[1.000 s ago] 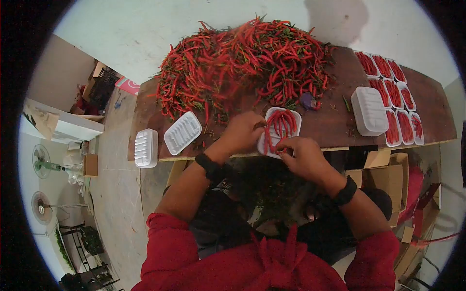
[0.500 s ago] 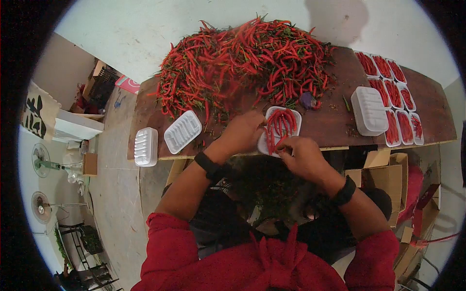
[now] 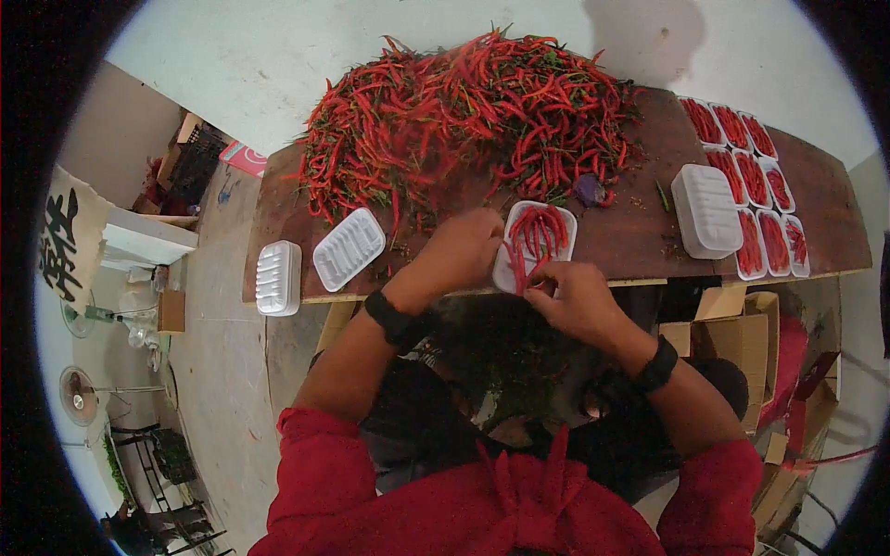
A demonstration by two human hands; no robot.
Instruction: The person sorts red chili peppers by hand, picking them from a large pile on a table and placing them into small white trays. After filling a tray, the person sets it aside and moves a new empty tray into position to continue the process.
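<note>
A white foam tray [image 3: 567, 215] with several long red chili peppers [image 3: 540, 232] in it lies at the table's front edge, between my hands. My right hand [image 3: 579, 301] is at the tray's lower right corner, with thumb and forefinger pinched on the end of a red chili pepper [image 3: 516, 264]. At the tray's left rim is my left hand [image 3: 461, 248], its fingers curled together; what they hold, if anything, is hidden. Behind both hands rises a large heap of red chili peppers [image 3: 547, 97] with green stems.
Empty foam trays [image 3: 349, 248] lie left of my hands, with a tray stack [image 3: 279, 278] at the corner. Another upturned stack [image 3: 706, 211] stands on the right, beside several trays filled with peppers [image 3: 753, 178]. Cardboard boxes [image 3: 732, 338] sit below the table.
My left hand has shifted slightly left and its fingers have drawn together. My right hand has barely moved. One pepper now hangs lower over the tray's front edge toward my right fingers.
</note>
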